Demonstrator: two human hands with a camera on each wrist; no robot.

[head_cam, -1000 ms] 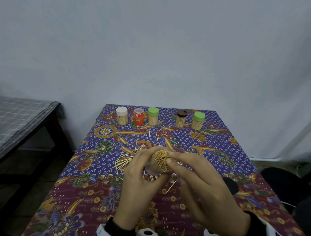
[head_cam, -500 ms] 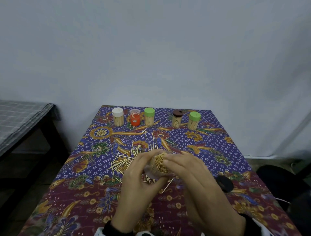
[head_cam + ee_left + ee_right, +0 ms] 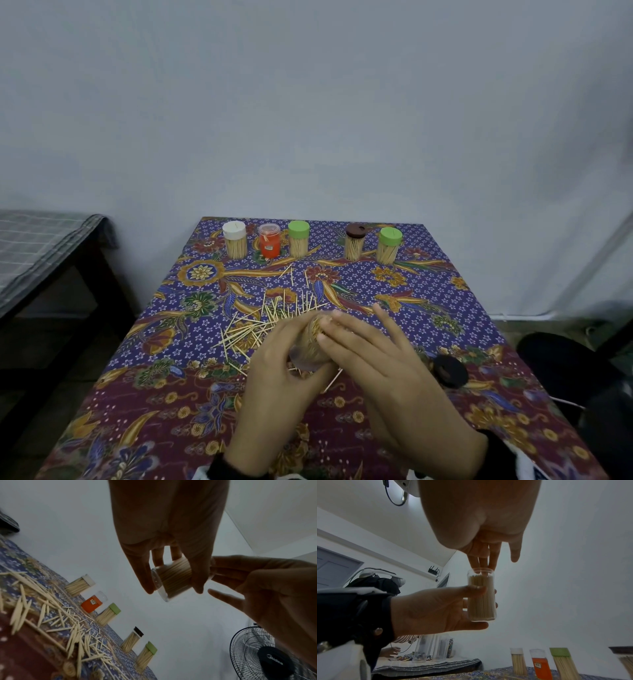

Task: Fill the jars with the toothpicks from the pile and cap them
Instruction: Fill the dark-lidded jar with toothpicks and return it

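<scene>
Jar (image 3: 310,346) within left hand (image 3: 274,387) grip

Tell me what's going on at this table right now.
A person is filling toothpick jars. The left hand grips a clear jar packed with toothpicks and still uncapped, while the right hand's straight fingers press down at its open mouth. A dark lid lies on the patterned tablecloth beside the hands. Loose toothpicks remain in a pile, and five jars stand along the far edge.
</scene>
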